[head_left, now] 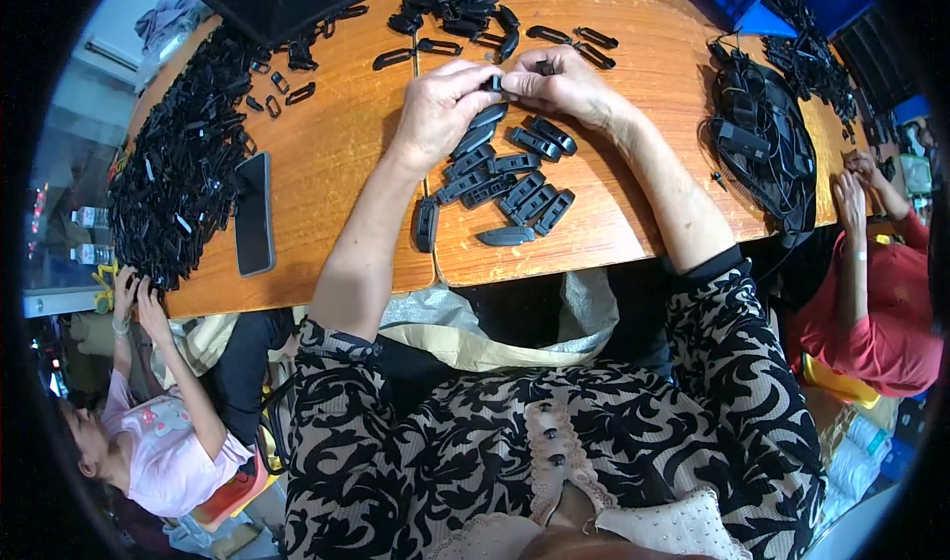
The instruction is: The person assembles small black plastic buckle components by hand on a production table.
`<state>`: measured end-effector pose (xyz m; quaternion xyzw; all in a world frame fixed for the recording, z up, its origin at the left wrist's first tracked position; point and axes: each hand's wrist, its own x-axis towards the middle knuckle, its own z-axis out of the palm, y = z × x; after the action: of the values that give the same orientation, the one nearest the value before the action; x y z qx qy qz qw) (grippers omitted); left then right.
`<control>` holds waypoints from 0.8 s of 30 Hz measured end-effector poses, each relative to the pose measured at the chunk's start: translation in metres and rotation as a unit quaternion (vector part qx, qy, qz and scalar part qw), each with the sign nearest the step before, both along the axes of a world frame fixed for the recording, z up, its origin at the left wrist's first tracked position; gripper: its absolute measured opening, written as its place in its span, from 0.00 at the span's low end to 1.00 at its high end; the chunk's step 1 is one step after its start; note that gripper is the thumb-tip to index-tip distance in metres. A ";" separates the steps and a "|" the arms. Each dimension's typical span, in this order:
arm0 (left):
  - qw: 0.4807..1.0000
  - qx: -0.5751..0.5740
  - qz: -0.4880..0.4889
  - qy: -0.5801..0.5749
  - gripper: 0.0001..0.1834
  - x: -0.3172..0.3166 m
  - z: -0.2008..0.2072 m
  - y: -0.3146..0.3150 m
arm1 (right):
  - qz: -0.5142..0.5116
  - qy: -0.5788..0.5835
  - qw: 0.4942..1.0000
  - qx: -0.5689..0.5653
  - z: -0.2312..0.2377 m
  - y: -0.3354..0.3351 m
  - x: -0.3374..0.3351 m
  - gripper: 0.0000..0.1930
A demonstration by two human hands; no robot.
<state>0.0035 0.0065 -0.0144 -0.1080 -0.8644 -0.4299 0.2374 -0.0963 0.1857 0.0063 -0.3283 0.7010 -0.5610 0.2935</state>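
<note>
I find left hand (435, 107) and right hand (566, 89) pinching a small black plastic part (494, 82): apparently joint handling, next requiring steady alignment.

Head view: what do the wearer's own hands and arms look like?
The left hand and right hand are bare, without gloves or wristwear showing. Both sleeves carry black leafy scrolls on beige and stop near the elbows; the right one ends in a dark cuff.
</note>
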 end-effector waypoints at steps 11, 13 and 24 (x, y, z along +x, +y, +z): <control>0.969 0.234 -0.061 -0.056 0.16 -0.001 -0.005 0.001 | -0.070 0.056 0.996 0.021 -0.003 -0.004 0.001 0.18; 0.949 0.291 -0.084 -0.088 0.17 0.001 0.002 0.006 | -0.009 0.011 0.998 -0.059 -0.006 0.004 -0.001 0.19; 0.972 -0.086 0.206 0.078 0.12 -0.015 -0.001 -0.048 | -0.045 0.256 0.952 0.163 0.004 -0.006 0.013 0.28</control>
<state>-0.0112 -0.0411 -0.0159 0.0189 -0.8807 -0.2856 0.3774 -0.0831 0.1793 0.0107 -0.3773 0.8483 -0.3487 0.1281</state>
